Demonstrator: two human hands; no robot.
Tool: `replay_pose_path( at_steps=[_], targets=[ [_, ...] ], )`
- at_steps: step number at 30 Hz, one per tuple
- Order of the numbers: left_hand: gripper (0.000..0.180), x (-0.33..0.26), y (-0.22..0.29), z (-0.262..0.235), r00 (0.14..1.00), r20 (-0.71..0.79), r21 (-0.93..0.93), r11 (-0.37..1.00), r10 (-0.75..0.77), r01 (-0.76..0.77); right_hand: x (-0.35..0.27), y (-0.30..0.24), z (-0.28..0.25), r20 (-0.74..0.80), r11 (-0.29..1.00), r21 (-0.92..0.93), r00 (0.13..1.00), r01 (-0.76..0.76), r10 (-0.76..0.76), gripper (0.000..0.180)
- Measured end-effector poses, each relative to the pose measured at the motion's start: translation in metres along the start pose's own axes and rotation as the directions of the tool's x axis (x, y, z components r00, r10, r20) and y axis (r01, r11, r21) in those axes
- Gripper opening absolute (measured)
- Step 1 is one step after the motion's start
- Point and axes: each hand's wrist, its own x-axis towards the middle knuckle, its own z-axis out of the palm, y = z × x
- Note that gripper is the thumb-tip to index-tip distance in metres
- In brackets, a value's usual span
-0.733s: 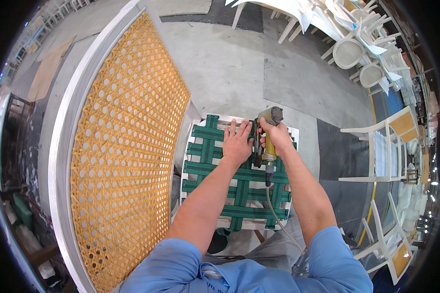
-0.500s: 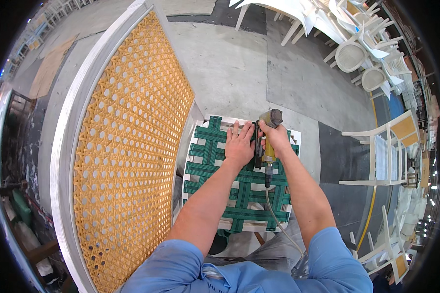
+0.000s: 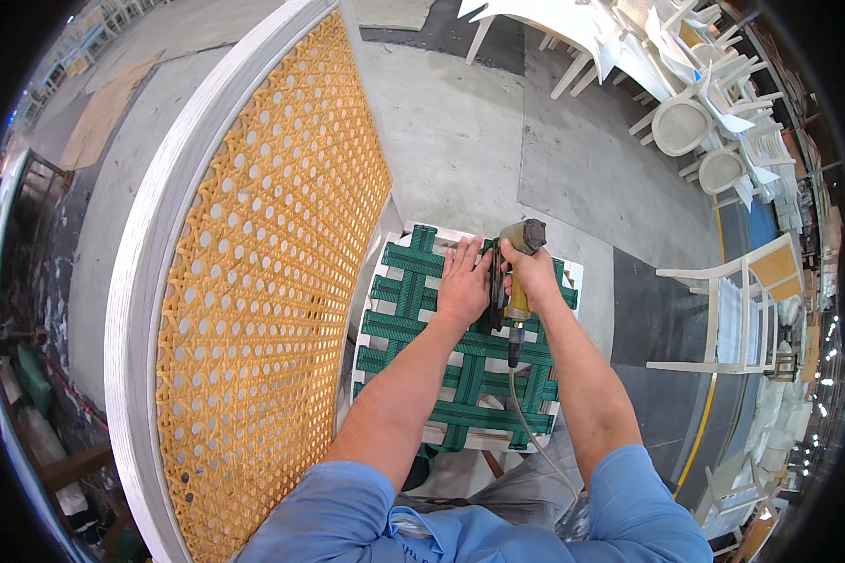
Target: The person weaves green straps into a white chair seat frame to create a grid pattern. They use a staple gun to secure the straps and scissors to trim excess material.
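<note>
While gripped, stapler [image 3: 514, 281] between hands [image 3: 498, 277].

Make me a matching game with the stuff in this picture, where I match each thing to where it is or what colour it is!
Things:
1. left hand
2. right hand
3. big woven cane panel
4. webbing straps

Matches:
A. golden yellow, in a pale curved frame, standing left of the seat
B. dark green, crisscrossed over the white seat frame
C. lying flat on the straps
D. wrapped around the staple gun with a hose on it

Right pairs: 1-C, 2-D, 3-A, 4-B
</note>
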Motion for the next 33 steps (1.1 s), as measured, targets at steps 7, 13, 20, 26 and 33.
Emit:
replay_pose_path(
  at_steps=[7, 13, 20, 26, 33],
  targets=[
    [0.043, -0.002, -0.006, -0.002, 1.0, -0.017, -0.034, 0.999, -0.018, 0.018, -0.003, -0.005, 0.004, 0.073, 0.997, 0.055, 0.995, 0.062, -0.066, 0.029],
    [0.039, 0.001, -0.002, -0.004, 1.0, -0.023, -0.066, 0.998, -0.014, 0.012, 0.002, -0.003, 0.005, 0.015, 0.999, -0.042, 1.0, -0.002, 0.003, 0.028],
    [0.04, 0.001, -0.007, -0.002, 0.996, -0.086, -0.062, 0.998, 0.008, -0.013, -0.004, -0.001, 0.005, 0.079, 0.999, 0.011, 0.996, 0.045, -0.046, 0.028],
    [0.041, 0.0, -0.004, -0.005, 0.999, -0.026, -0.082, 0.996, -0.024, 0.022, -0.002, 0.001, 0.002, 0.032, 0.999, 0.012, 0.999, 0.04, -0.04, 0.027],
    [0.041, 0.003, -0.003, -0.007, 0.998, -0.057, -0.088, 0.996, -0.002, -0.003, -0.004, 0.005, 0.002, 0.004, 0.999, 0.01, 0.999, 0.039, -0.039, 0.027]
  ],
)
